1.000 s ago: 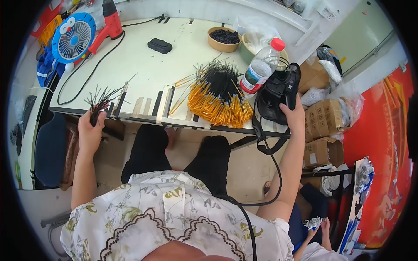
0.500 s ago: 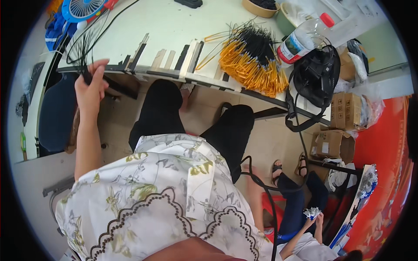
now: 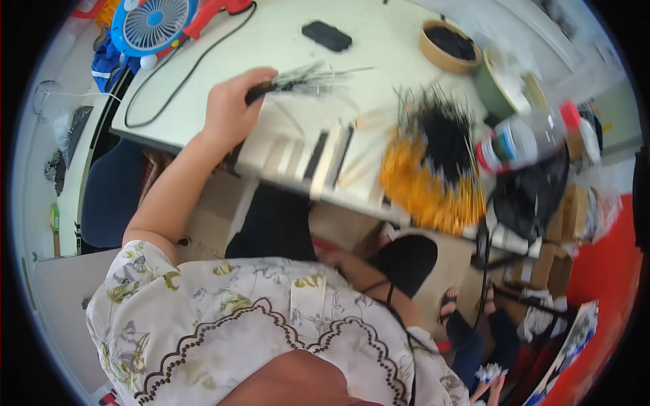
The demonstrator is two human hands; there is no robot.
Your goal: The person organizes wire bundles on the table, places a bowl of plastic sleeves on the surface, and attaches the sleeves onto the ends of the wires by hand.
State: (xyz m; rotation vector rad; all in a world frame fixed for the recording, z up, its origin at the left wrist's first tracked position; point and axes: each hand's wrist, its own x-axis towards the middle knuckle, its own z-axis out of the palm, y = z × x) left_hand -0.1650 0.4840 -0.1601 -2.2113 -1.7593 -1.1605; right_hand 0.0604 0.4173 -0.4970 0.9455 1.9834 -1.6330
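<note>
In the head view, the left hand (image 3: pixel 233 108) was raised over the near left part of the tabletop (image 3: pixel 379 40), its fingers closed around one end of a bundle of black wires (image 3: pixel 261 89). The loose ends fanned out to the right of the fist, over the pale surface, and were smeared by blur. The right hand (image 3: pixel 330 260) was low in the lap, beside the dark trousers (image 3: pixel 277 227); whether its fingers were apart or together could not be told.

Strips of tape (image 3: pixel 317 159), some pale and some dark, ran along the near edge, between the left hand and a large heap of orange-yellow wire pieces (image 3: pixel 430 193) with black ends pointing away from the person. Just right of the heap were a clear bottle (image 3: pixel 521 141) with a red cap and a black bag (image 3: pixel 531 196). Behind the heap, a brown bowl (image 3: pixel 439 59) held black pieces, next to a green bowl (image 3: pixel 493 88) with whitish plastic in it. A flat black object (image 3: pixel 327 36) lay farther back. To the left were a blue fan (image 3: pixel 156 26) and a red tool (image 3: pixel 203 19) with a black cord (image 3: pixel 164 126). At the lower right, a co-worker's hands (image 3: pixel 497 388) held a silvery bunch (image 3: pixel 491 372).
</note>
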